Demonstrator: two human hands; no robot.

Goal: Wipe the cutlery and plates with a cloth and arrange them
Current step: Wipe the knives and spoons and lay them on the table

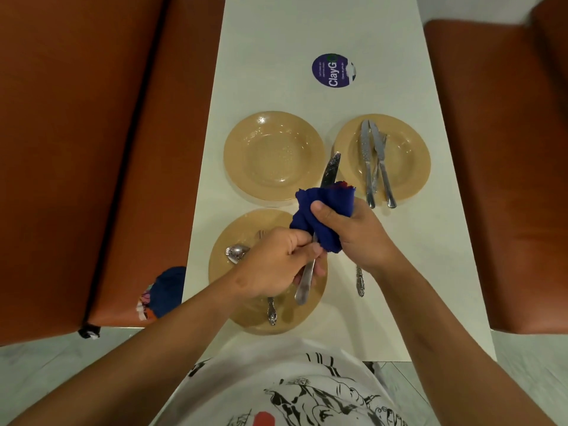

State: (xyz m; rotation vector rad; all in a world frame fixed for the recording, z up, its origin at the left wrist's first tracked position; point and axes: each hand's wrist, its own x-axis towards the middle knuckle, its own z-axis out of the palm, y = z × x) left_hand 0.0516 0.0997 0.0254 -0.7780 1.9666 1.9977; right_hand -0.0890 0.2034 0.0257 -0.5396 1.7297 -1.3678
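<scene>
My left hand (pixel 276 262) grips the handle of a table knife (pixel 330 170) whose blade points away from me. My right hand (pixel 356 232) holds a dark blue cloth (pixel 319 210) wrapped around the knife's middle. Three tan plates lie on the white table (pixel 276 56). The near plate (pixel 246 315) under my hands carries a spoon (pixel 236 253) and another ornate utensil (pixel 271 312). The far left plate (pixel 273 155) is bare. On the far right plate (pixel 408 158) rest two knives (pixel 373 161) and a fork.
An ornate utensil handle (pixel 359 281) lies on the table under my right wrist. A round purple sticker (pixel 333 70) sits farther up the table. Brown bench seats (pixel 107 149) flank both sides; a blue bundle (pixel 167 290) rests on the left seat.
</scene>
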